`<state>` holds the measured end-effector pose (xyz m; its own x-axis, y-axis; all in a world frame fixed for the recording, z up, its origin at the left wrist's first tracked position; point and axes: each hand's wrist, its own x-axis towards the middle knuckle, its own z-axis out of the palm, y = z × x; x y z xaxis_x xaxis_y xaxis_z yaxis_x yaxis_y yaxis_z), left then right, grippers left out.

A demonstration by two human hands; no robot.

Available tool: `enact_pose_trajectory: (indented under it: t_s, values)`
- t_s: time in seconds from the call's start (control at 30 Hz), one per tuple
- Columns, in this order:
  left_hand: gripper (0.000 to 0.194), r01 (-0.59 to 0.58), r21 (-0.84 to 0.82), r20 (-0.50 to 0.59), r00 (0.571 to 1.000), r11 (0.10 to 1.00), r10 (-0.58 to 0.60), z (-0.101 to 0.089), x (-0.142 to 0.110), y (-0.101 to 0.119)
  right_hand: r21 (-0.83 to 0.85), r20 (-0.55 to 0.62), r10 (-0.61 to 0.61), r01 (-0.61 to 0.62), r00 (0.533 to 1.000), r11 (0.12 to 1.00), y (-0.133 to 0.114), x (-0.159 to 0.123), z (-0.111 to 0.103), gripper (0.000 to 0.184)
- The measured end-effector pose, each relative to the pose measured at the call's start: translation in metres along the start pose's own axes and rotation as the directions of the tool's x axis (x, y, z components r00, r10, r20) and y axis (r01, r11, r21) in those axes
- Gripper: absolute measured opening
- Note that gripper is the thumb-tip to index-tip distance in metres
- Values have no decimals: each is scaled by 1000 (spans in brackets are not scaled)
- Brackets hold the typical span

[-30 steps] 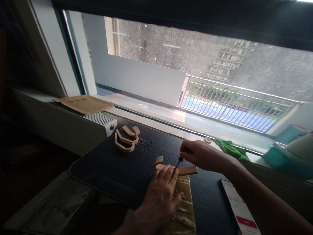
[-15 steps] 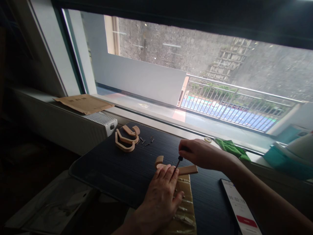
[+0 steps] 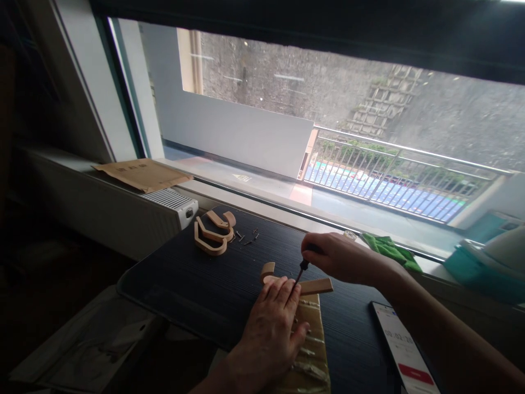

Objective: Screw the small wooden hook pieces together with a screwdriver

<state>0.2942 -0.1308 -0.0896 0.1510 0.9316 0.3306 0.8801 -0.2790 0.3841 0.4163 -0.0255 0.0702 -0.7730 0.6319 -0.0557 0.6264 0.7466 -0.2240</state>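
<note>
My left hand (image 3: 268, 328) lies flat, fingers stretched out, pressing down on a curved wooden hook piece (image 3: 315, 285) that rests on the dark table (image 3: 197, 284). My right hand (image 3: 340, 257) is closed round the black handle of a small screwdriver (image 3: 301, 269), whose tip points down at the wooden piece just beyond my left fingertips. Under my left palm sits a strip of brown packaging (image 3: 311, 350).
Two more wooden hook pieces (image 3: 211, 232) and several small screws (image 3: 246, 238) lie at the table's far left. A phone (image 3: 404, 350) with a lit screen lies at the right. A cardboard sheet (image 3: 141, 174) sits on a white heater (image 3: 174, 202); a green cloth (image 3: 388, 249) is on the sill.
Both hands stay in nearly the same place on the wooden piece; the right hand has shifted only slightly with the screwdriver.
</note>
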Motion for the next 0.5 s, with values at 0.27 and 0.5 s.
enact_pose_trajectory:
  t_s: [0.27,0.5]
  values:
    - [57,-2,2,-3,1000,1000,2,1,-1,0,-15,-28,58,-58,998,998,4,0,5,27]
    - [56,-11,10,-22,1000,1000,11,3,-1,-1,-11,46,-29,30,999,1000,-2,-2,-7,20]
